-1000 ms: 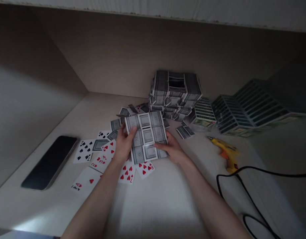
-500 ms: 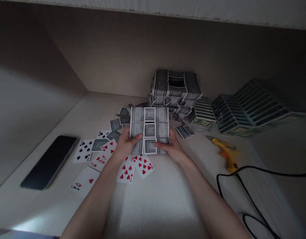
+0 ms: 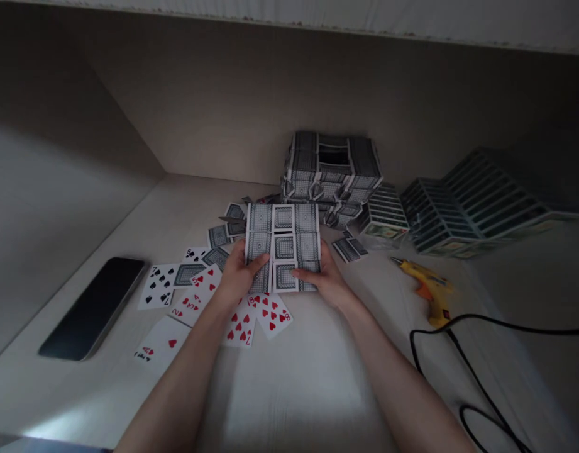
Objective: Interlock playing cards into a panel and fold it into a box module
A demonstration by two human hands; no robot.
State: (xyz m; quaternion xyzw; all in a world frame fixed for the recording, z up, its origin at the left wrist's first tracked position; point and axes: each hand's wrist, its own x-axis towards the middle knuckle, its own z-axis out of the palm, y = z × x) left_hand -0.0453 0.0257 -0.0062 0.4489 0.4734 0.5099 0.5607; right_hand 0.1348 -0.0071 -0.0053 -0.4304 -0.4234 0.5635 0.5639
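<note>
A panel of joined playing cards (image 3: 284, 247), grey patterned backs up, is held between my two hands over the table. My left hand (image 3: 241, 272) grips its left edge, thumb lying on the card faces toward me. On the opposite edge my right hand (image 3: 329, 278) has its thumb pressed across the lower right part; the other fingers of both hands are hidden beneath or behind. Loose playing cards (image 3: 239, 324) lie under and left of my left forearm, some hearts and spades face up. Behind the panel stands a box-like structure built of cards (image 3: 334, 173), with an opening on top.
A black phone (image 3: 93, 308) lies at the left. On the right are a yellow glue gun (image 3: 428, 286) and its black cable (image 3: 452, 333). Clear-wrapped stacks of card boxes (image 3: 491, 201) stand at the back right. A blade-like grey tip (image 3: 232, 220) shows beside the panel.
Almost nothing differs. Both hands keep their hold on the card panel, with only a very slight shift of the panel and right hand.
</note>
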